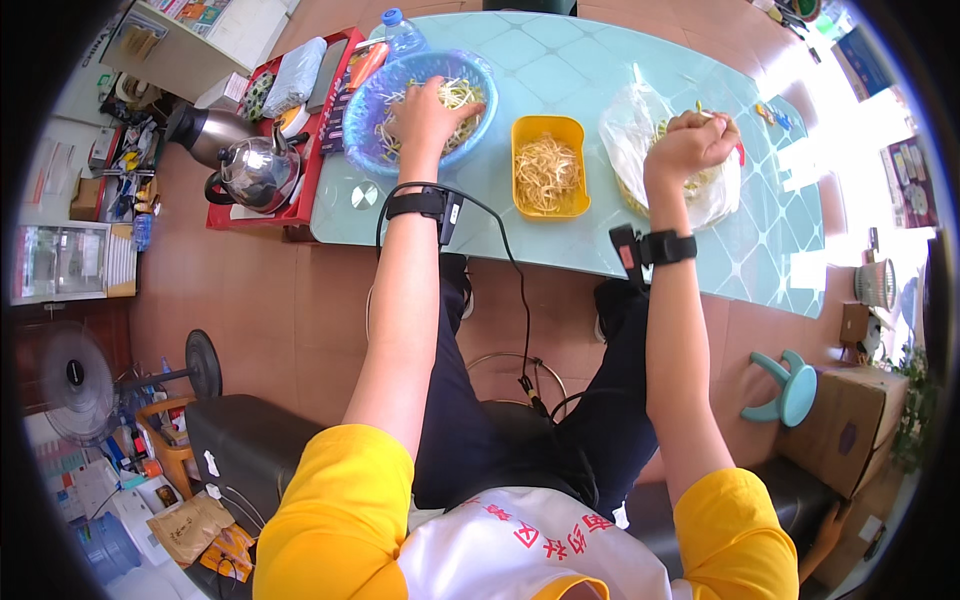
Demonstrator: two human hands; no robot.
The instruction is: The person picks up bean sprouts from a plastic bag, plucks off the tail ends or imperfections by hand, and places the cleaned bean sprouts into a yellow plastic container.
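My left hand (429, 116) reaches into a blue plastic basket (358, 154) lined with clear film. Its thumb and fingers are spread over the bean sprouts (457, 94), and some fingertips are hidden among them. To the right, a yellow plastic container (551, 215) holds a heap of thin, pale brownish sprout roots (547, 171). My right hand (694, 144) is raised over a white plastic bag (626, 124) with more sprouts inside. Pinched in its curled fingers is a bean sprout (699, 106), its yellow-green tip sticking out.
A plastic bottle (403, 34) stands behind the basket. A red tray (259, 219) at the left carries a steel kettle (259, 172). Black cable (517, 262) runs from my left wrist strap across the glass table (480, 240) edge. A turquoise stool (796, 394) is at right.
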